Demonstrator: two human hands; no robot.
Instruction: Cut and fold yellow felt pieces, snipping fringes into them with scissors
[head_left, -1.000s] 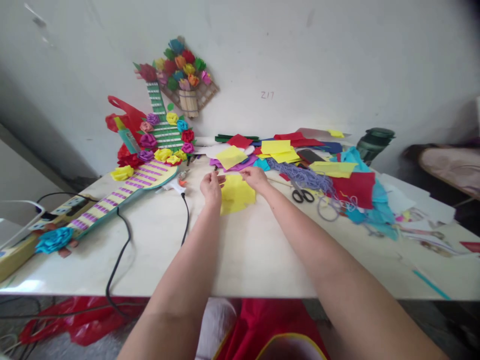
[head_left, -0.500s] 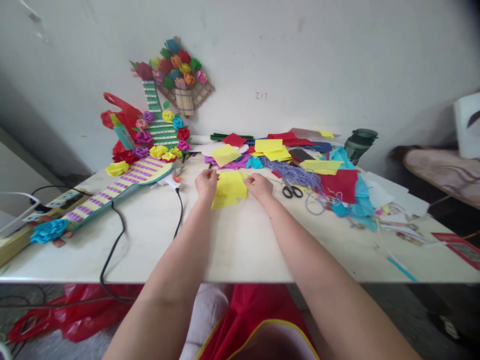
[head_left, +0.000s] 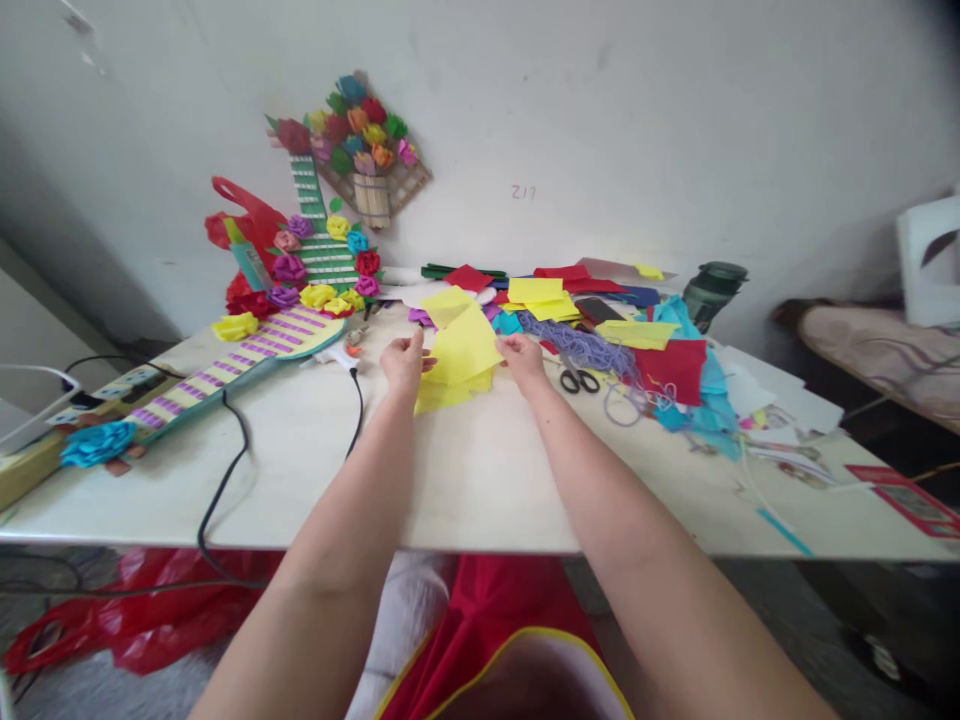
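Note:
A square sheet of yellow crepe paper (head_left: 469, 345) is raised and tilted above the table, its right edge pinched in my right hand (head_left: 523, 360). Beneath it lie more yellow sheets (head_left: 454, 397), flat on the tabletop. My left hand (head_left: 405, 362) is beside the paper's left edge, thumb and fingers apart, with nothing visible in it. Just behind the raised sheet, another yellow piece (head_left: 448, 306) rests on the pile of coloured papers. Black-handled scissors (head_left: 580, 381) lie to the right of my right hand.
A hot glue gun (head_left: 341, 352) with a black cord is on the left, near a guitar-shaped craft (head_left: 240, 370) with paper flowers. Purple yarn (head_left: 581, 345), a red sheet (head_left: 675, 372) and a dark bottle (head_left: 712, 295) are on the right. The white table's (head_left: 480, 500) front edge runs below my forearms.
The yellow sheet has lifted and tilted up from the sheets below, held on its right side. My left hand has moved slightly left and its fingers have come apart.

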